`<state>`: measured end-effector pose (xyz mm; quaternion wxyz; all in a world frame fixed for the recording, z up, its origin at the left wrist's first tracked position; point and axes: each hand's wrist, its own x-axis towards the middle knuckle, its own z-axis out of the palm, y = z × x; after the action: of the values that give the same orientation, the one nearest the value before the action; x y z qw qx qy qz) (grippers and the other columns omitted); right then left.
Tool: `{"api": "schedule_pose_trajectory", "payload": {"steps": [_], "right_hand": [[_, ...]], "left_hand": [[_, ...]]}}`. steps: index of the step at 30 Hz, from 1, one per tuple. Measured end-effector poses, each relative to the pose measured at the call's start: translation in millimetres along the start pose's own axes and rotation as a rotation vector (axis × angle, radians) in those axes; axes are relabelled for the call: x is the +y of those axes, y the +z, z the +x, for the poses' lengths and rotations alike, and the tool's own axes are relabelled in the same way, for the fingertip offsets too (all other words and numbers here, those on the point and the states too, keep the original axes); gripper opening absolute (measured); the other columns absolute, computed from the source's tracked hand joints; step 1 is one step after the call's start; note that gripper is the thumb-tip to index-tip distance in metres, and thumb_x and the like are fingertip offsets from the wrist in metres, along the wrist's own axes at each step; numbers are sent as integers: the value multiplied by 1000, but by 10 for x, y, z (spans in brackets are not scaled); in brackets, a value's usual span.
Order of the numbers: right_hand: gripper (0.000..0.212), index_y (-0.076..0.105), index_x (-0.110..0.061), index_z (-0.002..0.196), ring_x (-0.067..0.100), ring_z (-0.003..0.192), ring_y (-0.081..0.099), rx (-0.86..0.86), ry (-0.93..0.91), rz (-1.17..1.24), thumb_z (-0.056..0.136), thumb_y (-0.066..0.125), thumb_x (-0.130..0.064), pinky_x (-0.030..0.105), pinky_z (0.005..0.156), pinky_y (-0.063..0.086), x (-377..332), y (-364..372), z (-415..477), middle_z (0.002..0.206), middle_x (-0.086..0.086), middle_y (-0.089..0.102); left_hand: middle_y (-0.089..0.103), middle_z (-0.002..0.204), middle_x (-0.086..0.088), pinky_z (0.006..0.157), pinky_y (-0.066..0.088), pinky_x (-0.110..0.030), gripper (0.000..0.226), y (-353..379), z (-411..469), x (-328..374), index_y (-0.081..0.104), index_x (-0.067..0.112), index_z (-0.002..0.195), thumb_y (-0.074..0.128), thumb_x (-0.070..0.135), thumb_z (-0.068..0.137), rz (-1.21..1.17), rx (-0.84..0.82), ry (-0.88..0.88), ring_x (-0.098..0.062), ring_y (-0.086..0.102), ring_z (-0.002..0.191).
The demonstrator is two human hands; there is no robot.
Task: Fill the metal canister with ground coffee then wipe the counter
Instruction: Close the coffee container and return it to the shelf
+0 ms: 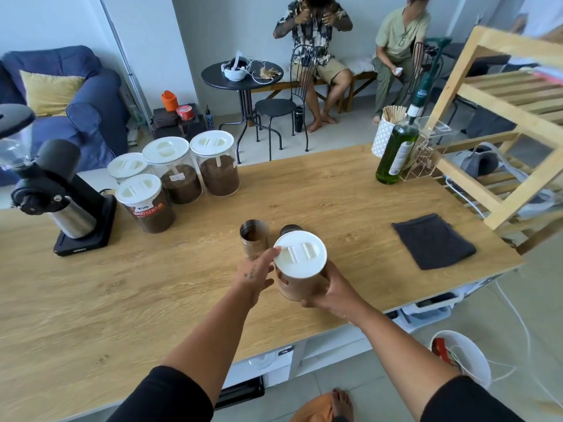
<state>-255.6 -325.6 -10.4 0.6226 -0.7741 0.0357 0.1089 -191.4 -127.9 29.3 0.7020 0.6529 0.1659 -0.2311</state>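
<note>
My right hand (329, 292) grips the coffee jar (300, 286) at the table's (122, 284) near side, my left hand (256, 274) lays straight fingers (272, 255) on its white lid (300, 254), so I'd lift that off level, then pour slowly into the open metal canister (254, 239) just beyond.

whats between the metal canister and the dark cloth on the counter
Head view: a small round metal piece and the white-lidded jar held by the right hand, right beside the metal canister; then bare counter up to the dark cloth.

Five white-lidded jars (217, 172), one open metal canister (254, 242), one grinder (58, 190), one bottle (396, 153), one cloth (434, 241).
</note>
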Motion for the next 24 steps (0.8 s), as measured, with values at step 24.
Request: {"api": "schedule_pose_trajectory", "payload": {"steps": [24], "right_hand": [[97,36,-59,129,-13,121,46,741,-361,-88,51,93,-50,0,87,39,-596,-2423,-655,126,-36,51]], "left_hand": [[72,106,-9,70,59,-32,29,2997,-329,1168,67,13,111,64,33,90,166,-343,347,-26,68,96]]}}
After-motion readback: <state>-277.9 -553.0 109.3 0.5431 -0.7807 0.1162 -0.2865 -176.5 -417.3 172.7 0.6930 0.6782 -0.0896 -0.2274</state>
